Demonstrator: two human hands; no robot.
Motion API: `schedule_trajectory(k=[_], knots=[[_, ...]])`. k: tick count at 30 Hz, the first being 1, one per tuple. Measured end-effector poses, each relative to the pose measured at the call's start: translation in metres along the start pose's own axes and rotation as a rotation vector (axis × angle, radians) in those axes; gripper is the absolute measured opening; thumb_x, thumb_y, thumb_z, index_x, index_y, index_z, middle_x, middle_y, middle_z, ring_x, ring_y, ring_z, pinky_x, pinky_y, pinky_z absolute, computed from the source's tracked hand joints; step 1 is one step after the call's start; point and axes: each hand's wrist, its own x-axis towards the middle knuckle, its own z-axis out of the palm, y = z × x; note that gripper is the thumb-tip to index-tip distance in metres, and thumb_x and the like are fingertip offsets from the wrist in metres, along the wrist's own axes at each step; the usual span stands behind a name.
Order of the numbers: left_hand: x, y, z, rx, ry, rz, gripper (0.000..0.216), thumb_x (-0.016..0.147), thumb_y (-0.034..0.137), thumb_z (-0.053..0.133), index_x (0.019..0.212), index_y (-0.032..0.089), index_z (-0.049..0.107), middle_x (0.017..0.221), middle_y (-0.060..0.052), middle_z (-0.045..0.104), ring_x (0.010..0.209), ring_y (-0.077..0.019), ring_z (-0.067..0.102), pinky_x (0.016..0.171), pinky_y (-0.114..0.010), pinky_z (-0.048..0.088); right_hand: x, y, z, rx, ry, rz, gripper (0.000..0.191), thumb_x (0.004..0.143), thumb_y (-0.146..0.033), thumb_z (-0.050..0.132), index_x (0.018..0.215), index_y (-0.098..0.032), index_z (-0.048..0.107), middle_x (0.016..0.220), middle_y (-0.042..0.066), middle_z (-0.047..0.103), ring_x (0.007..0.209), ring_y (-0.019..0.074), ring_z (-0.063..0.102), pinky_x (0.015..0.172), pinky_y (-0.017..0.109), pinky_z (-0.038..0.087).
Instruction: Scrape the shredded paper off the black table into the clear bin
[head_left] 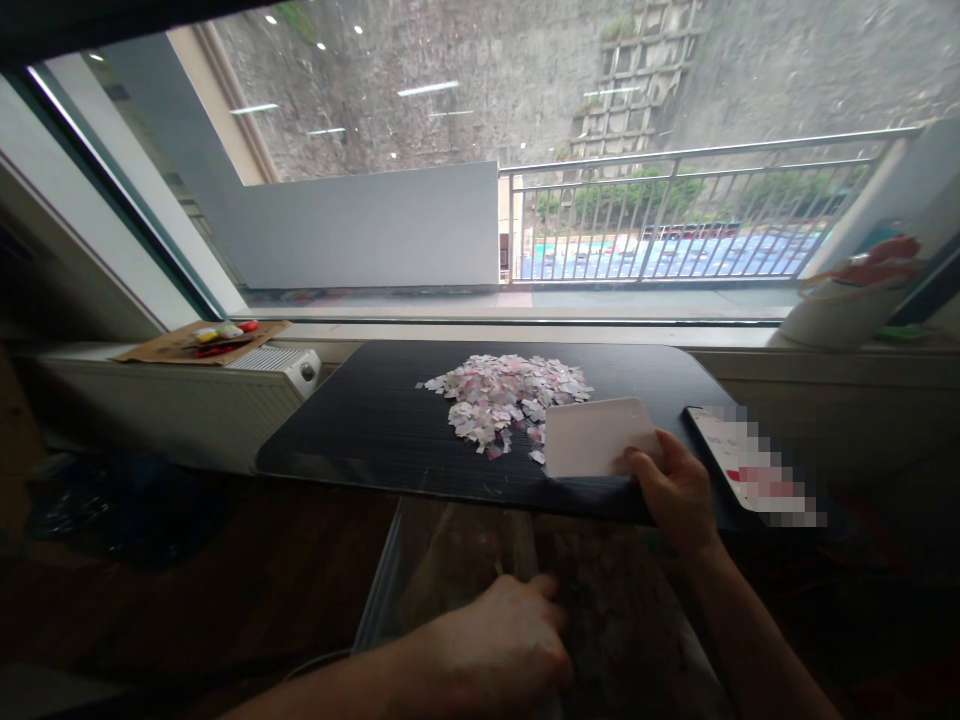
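My right hand [679, 490] grips a flat white rectangular card [592, 440] with rounded corners, thumb on its near face. The card is tilted over the near right side of a dark tabletop [360, 440], beside a loose heap of small pale pink and white paper scraps [510, 385]. Below the table's front edge, my left hand [514, 630] is closed over a see-through bin or bag [442, 560] in shadow. Its fingers are curled, and whatever lies in them is hidden.
A phone [742, 450] lies at the table's right end. Behind stand a window sill [525, 333] and a white tub [832, 305]. To the left, cardboard [161, 345] with small coloured items rests on a radiator [225, 410]; dark plastic bags [120, 510] sit on the floor.
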Motion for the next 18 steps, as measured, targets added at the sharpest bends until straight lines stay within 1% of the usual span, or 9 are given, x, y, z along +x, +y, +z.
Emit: schedule_trajectory(k=[4,5,7,9,11,15,18], knots=[[0.012,0.003,-0.010,0.030,-0.061,0.041,0.008,0.082,0.017,0.063,0.078,0.016,0.070,0.080,-0.006,0.067,0.086,-0.0234,0.058,0.041,-0.031,0.026,-0.005,-0.002,-0.003,-0.001,-0.075,-0.036,0.025,0.066,-0.039,0.068,0.083,-0.022,0.069,0.065,-0.002,0.067,0.059,0.0176,0.058,0.057,0.030,0.048],[0.016,0.003,-0.013,0.035,-0.077,0.055,0.007,0.081,0.016,0.064,0.078,0.015,0.070,0.078,-0.007,0.067,0.086,-0.0239,0.058,0.041,-0.030,0.027,-0.007,-0.001,-0.006,0.008,-0.076,-0.030,0.025,0.067,-0.040,0.069,0.084,-0.022,0.069,0.066,-0.001,0.068,0.059,0.0177,0.060,0.057,0.029,0.049],[0.023,0.006,-0.017,0.042,-0.094,0.082,0.007,0.080,0.016,0.064,0.078,0.014,0.071,0.077,-0.008,0.067,0.086,-0.0248,0.059,0.041,-0.030,0.029,-0.010,0.001,-0.014,0.023,-0.035,-0.008,0.027,0.069,-0.043,0.071,0.085,-0.022,0.067,0.068,0.000,0.070,0.061,0.0189,0.064,0.058,0.030,0.053],[0.029,0.008,-0.019,0.036,-0.084,0.107,0.007,0.079,0.017,0.065,0.079,0.015,0.072,0.078,-0.009,0.068,0.087,-0.0260,0.060,0.041,-0.030,0.031,-0.015,0.002,-0.022,0.007,0.019,-0.003,0.029,0.069,-0.046,0.072,0.085,-0.023,0.064,0.069,0.001,0.071,0.063,0.0208,0.068,0.059,0.031,0.056],[0.033,0.010,-0.020,0.024,-0.062,0.121,0.007,0.079,0.017,0.066,0.080,0.015,0.073,0.082,-0.009,0.069,0.088,-0.0261,0.060,0.041,-0.031,0.031,-0.022,0.002,-0.027,-0.047,0.046,-0.028,0.030,0.071,-0.047,0.072,0.084,-0.023,0.064,0.070,0.002,0.073,0.064,0.0221,0.070,0.060,0.032,0.057],[0.039,0.010,-0.017,0.024,-0.023,0.151,0.007,0.078,0.017,0.067,0.081,0.017,0.073,0.085,-0.005,0.071,0.088,-0.0239,0.061,0.041,-0.029,0.030,-0.033,-0.002,-0.028,-0.097,-0.042,-0.081,0.028,0.073,-0.048,0.068,0.085,-0.022,0.064,0.072,0.003,0.075,0.064,0.0227,0.072,0.059,0.033,0.060],[0.041,0.009,-0.013,0.036,-0.009,0.163,0.004,0.075,0.017,0.070,0.078,0.016,0.072,0.085,-0.005,0.071,0.085,-0.0220,0.062,0.042,-0.028,0.029,-0.036,-0.005,-0.024,-0.098,-0.049,-0.098,0.028,0.074,-0.048,0.067,0.084,-0.023,0.063,0.073,0.004,0.075,0.065,0.0230,0.073,0.059,0.032,0.060]])
